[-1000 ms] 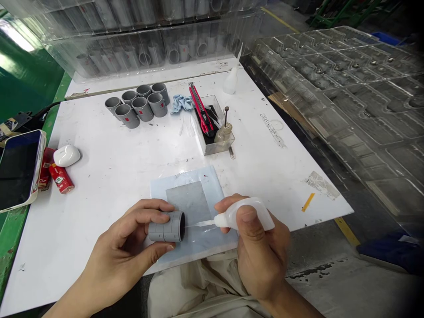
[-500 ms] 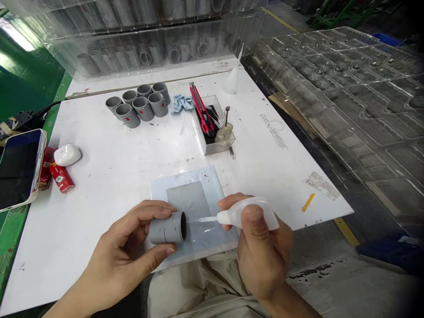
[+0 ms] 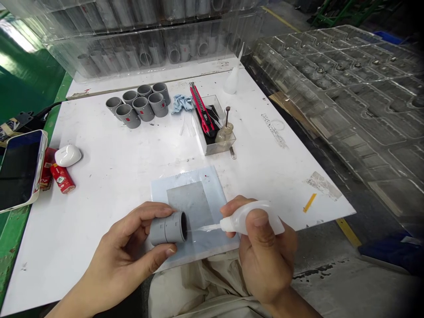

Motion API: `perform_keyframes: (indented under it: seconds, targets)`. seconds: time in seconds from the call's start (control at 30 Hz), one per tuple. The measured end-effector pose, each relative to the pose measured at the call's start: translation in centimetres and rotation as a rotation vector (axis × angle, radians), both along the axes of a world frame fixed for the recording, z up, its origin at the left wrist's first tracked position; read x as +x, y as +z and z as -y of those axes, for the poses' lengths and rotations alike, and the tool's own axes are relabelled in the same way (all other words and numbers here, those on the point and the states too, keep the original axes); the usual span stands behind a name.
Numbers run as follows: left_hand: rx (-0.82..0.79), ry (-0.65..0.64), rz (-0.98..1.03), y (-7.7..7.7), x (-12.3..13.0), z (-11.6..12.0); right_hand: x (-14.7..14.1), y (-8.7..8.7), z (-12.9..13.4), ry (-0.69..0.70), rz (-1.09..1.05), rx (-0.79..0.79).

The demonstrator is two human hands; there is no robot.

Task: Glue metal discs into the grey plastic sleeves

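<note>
A grey plastic cylinder (image 3: 167, 229) lies sideways between the thumb and fingers of my left hand (image 3: 127, 256), its open end facing right. My right hand (image 3: 268, 251) is closed around a white squeeze bottle (image 3: 248, 217). The bottle's thin, clear nozzle points left at the cylinder's open end, close to the rim; whether the fine tip touches it I cannot tell. Beneath both hands lies a light blue sheet (image 3: 159, 187) with a grey square plate (image 3: 190, 203) on it.
Several grey cylinders (image 3: 143, 109) stand upright farther back, beside a crumpled blue cloth (image 3: 182, 103). A clear box (image 3: 217, 149) holds a red utility knife (image 3: 202, 110) and a small glass bottle (image 3: 225, 134). A second squeeze bottle (image 3: 231, 81) stands behind; a phone (image 3: 21, 170) is at left.
My right hand and the squeeze bottle have shifted slightly right, drawing the nozzle back a little from the cylinder. My left hand keeps its hold almost unmoved.
</note>
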State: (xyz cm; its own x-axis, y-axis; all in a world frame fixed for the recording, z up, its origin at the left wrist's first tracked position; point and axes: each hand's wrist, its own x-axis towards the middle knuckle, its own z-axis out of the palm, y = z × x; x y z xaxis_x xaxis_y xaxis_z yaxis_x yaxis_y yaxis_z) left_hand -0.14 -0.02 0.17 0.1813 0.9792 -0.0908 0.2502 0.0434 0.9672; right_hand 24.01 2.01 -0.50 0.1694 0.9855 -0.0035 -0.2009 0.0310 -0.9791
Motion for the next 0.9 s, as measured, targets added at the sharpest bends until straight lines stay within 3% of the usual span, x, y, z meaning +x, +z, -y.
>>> perform_keyframes:
  seconds: [0.3,0.53,0.9]
  targets:
    - [-0.023,0.001,0.028,0.4,0.3,-0.3,-0.4,-0.2,-0.2,-0.068,0.021,0.053]
    - [-0.123,0.185,0.078,1.0,1.4,0.4,-0.5,-0.2,-0.4,-0.067,0.029,0.070]
    - [-0.197,0.256,0.052,1.1,1.6,0.6,-0.5,-0.2,-0.3,-0.141,0.002,0.105]
